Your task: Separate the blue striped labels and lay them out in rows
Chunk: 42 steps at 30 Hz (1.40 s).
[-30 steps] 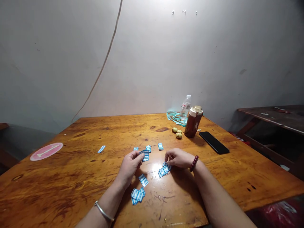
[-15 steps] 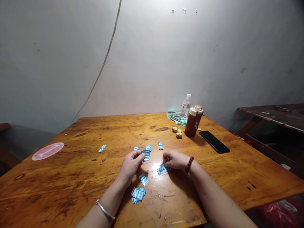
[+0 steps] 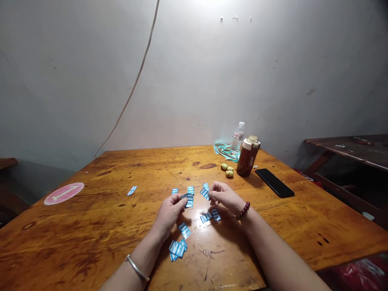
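Observation:
Small blue-and-white striped cards lie about my hands on the wooden table (image 3: 115, 234). My left hand (image 3: 172, 208) pinches a few of these cards (image 3: 189, 200) between thumb and fingers. In my right hand (image 3: 222, 196), one card (image 3: 204, 194) is held at the fingertips, just in front of another card (image 3: 205, 185). Below that hand, two groups of cards (image 3: 216, 215) lie side by side. Nearer me are a card (image 3: 184, 230) and a loose overlapping pile (image 3: 178, 249). Beyond my left hand lie cards (image 3: 190, 189) and a smaller one (image 3: 175, 191).
A brown sport bottle (image 3: 247, 157), a clear water bottle (image 3: 238, 137), a teal strap (image 3: 222, 150) and three small yellowish fruits (image 3: 229, 173) stand back right. Beside them lies a black phone (image 3: 274, 183). Leftward are a lone card (image 3: 131, 190) and a pink oval sticker (image 3: 63, 194).
My right hand has lifted a card off the group near me and moved it forward, toward the far card. My left hand keeps its cards in nearly the same place.

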Each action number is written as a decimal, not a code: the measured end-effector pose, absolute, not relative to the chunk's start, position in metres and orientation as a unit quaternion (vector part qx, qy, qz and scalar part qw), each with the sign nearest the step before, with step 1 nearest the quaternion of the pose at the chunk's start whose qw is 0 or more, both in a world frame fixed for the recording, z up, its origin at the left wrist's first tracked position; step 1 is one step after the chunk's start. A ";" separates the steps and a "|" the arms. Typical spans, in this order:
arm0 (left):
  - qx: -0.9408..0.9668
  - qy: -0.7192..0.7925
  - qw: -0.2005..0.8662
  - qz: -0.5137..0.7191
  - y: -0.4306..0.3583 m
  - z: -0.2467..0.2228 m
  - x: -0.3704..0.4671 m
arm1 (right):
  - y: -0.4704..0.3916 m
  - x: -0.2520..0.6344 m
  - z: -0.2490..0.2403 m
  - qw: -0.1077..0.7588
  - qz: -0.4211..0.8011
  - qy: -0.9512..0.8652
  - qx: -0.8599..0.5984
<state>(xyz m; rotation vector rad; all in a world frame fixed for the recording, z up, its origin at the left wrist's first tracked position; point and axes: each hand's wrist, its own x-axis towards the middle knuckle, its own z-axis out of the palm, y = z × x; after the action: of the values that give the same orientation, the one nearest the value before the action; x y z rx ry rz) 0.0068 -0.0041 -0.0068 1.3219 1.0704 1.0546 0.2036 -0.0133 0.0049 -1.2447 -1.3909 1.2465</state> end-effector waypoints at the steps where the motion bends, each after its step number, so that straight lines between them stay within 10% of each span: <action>1: 0.559 0.448 0.539 0.442 -0.004 -0.007 0.007 | -0.015 0.199 0.007 0.455 0.529 -0.537 -0.475; 42: 0.544 0.408 0.579 0.449 -0.012 -0.010 0.017 | -0.031 0.141 -0.009 0.484 0.607 -0.424 -0.467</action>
<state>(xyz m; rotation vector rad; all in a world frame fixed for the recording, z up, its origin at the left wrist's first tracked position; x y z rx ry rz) 0.0166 -0.0117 -0.0096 1.2712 0.9542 1.0508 0.1409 -0.0314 -0.0089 -1.1367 -1.0325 1.4785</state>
